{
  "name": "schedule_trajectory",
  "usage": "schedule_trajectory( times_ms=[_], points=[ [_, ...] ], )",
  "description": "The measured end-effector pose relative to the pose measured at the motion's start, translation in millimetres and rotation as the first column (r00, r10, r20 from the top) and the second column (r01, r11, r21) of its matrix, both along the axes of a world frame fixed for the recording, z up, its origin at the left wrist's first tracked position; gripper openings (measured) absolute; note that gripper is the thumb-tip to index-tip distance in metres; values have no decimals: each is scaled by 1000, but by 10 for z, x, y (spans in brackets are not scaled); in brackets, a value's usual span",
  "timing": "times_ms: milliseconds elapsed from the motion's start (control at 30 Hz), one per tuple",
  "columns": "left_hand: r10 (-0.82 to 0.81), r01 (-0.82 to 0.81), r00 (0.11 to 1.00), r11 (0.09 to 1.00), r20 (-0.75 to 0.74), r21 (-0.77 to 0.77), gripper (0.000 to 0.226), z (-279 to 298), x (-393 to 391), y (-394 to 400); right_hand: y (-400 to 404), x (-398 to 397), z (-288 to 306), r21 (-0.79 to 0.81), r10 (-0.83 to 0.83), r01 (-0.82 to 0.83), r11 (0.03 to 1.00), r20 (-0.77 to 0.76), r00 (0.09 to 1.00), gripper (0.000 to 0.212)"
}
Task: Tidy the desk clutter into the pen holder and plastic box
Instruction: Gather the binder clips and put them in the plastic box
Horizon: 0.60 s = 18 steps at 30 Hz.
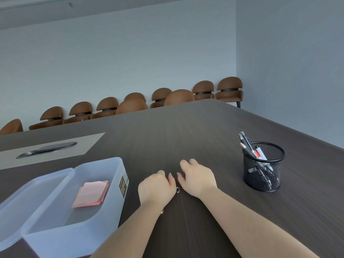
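**A:** Starting at my left: what borders the work area there?

**B:** The plastic box (104, 216) sits at the near-left of the table (204, 131), lid off. Its lid (31, 198) lies flat against the box's left side, running off the lower-left of the view. Pink sticky notes (92, 193) lie on the box floor. Beyond the box, an inset panel (55, 148) with a dark cover is set flush into the table top.

**A:** Hand status?

**B:** My left hand (156, 187) rests palm down just right of the box, fingers curled under; I cannot tell whether they hold anything. A small metal ring (177, 189) lies at its right edge, touching or nearly touching the knuckles. A second metal piece (162, 211) shows under my left wrist. My right hand (197, 178) is just beside the left, palm down, fingers bent loosely toward the surface, nothing visibly gripped. Only a narrow gap separates the two hands.

**A:** And to the right?

**B:** A bare strip of table, then the black mesh pen holder (263, 174), upright, well apart from my right hand. Pens (247, 146) lean against its left rim. The table's right edge runs diagonally behind it. Ahead of both hands the surface is open up to the far rounded corner, where brown chairs (229, 90) line the wall.
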<state>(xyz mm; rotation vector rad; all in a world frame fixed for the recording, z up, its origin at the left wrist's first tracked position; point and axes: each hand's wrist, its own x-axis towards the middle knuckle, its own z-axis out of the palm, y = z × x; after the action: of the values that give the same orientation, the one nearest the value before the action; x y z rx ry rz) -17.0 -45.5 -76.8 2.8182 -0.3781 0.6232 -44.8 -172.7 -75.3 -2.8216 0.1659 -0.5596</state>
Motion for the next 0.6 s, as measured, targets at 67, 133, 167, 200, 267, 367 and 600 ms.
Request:
schedule_trajectory(
  times_ms=[67,133,167,200,267,367,600],
  points=[
    [17,-17,1000,1000,-3,-15,32,-2,13,2,-1,-3,6,-9,8,-8,1000,3,1000,21],
    [29,-29,1000,999,-8,-32,34,-2,31,1,1,-5,10,-13,9,-9,1000,10,1000,18],
    [30,-31,1000,999,-7,-40,33,-1,39,-2,2,-5,14,-13,8,-8,1000,7,1000,16],
    [30,-30,1000,999,-4,-45,33,-2,41,-5,4,-9,15,-11,7,-7,1000,5,1000,16],
    [30,-30,1000,998,7,-54,35,-2,32,-10,7,-18,17,-7,2,-2,1000,9,1000,16],
    [45,-44,999,996,11,-75,43,15,-3,-12,20,-49,16,-43,-12,12,999,17,1000,19],
    [63,-61,998,976,1,-208,50,92,-87,-34,13,-92,-15,-75,-8,9,997,22,1000,23]
  ],
)
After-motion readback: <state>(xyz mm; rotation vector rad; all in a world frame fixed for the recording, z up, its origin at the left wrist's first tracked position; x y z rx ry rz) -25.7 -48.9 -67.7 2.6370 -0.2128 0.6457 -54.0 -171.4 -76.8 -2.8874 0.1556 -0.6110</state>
